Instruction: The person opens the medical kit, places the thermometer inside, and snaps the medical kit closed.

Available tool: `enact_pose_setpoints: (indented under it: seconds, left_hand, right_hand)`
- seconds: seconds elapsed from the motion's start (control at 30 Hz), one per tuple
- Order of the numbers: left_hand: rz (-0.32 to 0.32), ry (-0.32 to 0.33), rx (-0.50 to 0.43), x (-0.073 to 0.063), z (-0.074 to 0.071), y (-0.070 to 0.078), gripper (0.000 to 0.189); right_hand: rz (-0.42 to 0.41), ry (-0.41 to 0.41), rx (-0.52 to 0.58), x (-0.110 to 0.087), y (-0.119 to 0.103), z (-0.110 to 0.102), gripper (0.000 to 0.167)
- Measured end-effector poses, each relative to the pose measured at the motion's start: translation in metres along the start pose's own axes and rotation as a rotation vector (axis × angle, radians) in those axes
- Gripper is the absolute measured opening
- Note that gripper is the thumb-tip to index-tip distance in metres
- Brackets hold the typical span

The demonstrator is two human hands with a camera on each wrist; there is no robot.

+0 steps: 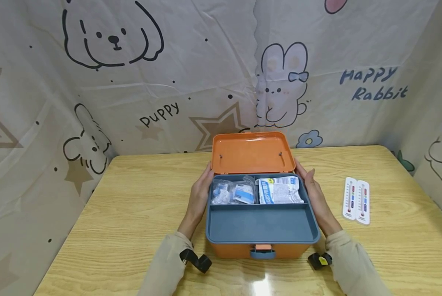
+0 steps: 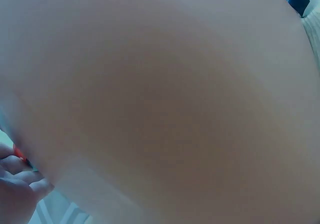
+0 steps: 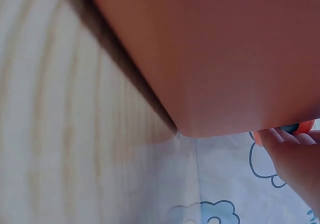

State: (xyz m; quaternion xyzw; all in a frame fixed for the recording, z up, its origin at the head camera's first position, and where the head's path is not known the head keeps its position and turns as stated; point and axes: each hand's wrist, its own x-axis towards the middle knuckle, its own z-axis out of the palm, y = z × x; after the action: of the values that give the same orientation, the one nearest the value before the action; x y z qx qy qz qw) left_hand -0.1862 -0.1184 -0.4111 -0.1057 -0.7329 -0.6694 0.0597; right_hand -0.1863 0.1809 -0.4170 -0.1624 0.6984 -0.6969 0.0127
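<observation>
Two hands stand on either side of a box (image 1: 224,251) on a wooden counter (image 1: 139,205). The box sits near the front of the counter, orange outside, with its orange lid (image 1: 252,152) swung up and back towards the far edge. The left hand (image 1: 198,196) lies along the box's left side, fingers extended forward to near the lid's hinge. The right hand (image 1: 316,196) mirrors it on the right side, fingers fairly straight and thumb raised. Neither hand is curled round anything.

Inside the top is a blue-grey tray (image 1: 263,224). Its back row is split in two: the left compartment holds clear bags (image 1: 239,193) with white and blue contents, and the right one a white and blue packet (image 1: 280,190). One long compartment runs across the front, above the latch (image 1: 263,252).

To the right, well apart from the box, two white thermometer cards (image 1: 355,200) lie side by side. Beige sleeves (image 1: 163,263) cover both forearms, with a black device at each wrist. Behind hangs a pale cloth (image 1: 206,82) printed with animals, stars and the words "Puppy" and "Happy Rabbit". Both wrist views are mostly filled by the box's side, blurred in the left one.
</observation>
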Motion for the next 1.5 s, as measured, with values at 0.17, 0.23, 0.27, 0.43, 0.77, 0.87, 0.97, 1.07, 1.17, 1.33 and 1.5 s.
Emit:
enact_pose_setpoints:
  seconds: [0.17,0.23,0.27,0.43,0.77,0.87,0.97,1.07,1.17,1.33,1.5]
  left_hand:
    - [-0.001,0.001,-0.006,-0.003,0.000,-0.002,0.063]
    - [-0.005,0.003,-0.007,-0.003,0.000,-0.003,0.063]
    - [-0.006,0.003,-0.007,-0.003,-0.001,-0.004,0.063]
    - [-0.025,0.002,0.011,-0.004,0.000,-0.006,0.062]
    - [-0.032,-0.009,0.011,-0.004,0.000,-0.005,0.064]
    - [-0.035,-0.008,0.013,-0.004,0.000,-0.004,0.065]
    - [-0.041,-0.011,0.021,-0.004,0.000,-0.004,0.065]
    - [-0.040,-0.012,0.034,-0.005,0.000,-0.004,0.064]
    - [-0.032,-0.013,0.047,-0.005,0.000,-0.004,0.063]
    - [-0.041,-0.030,0.016,-0.006,-0.001,-0.008,0.061]
    - [-0.041,-0.046,-0.032,-0.008,-0.002,-0.011,0.061]
  right_hand:
    - [0.012,-0.018,0.012,-0.003,0.000,0.000,0.066]
    - [0.014,-0.023,0.011,-0.004,0.001,0.000,0.066]
    - [0.013,-0.025,0.013,-0.004,0.001,0.001,0.067]
    - [0.013,-0.029,0.004,-0.006,0.001,0.001,0.067]
    - [0.033,-0.018,-0.015,-0.007,-0.001,0.001,0.065]
    - [0.045,-0.015,-0.006,-0.007,-0.001,0.002,0.065]
    - [0.046,-0.011,0.008,-0.006,-0.001,0.002,0.066]
    - [0.045,-0.002,0.011,-0.007,0.000,0.003,0.066]
    - [0.044,0.004,-0.002,-0.007,0.000,0.003,0.067]
    - [0.051,0.004,-0.002,-0.008,0.000,0.002,0.068]
    - [0.062,0.013,0.000,-0.009,-0.001,0.002,0.067]
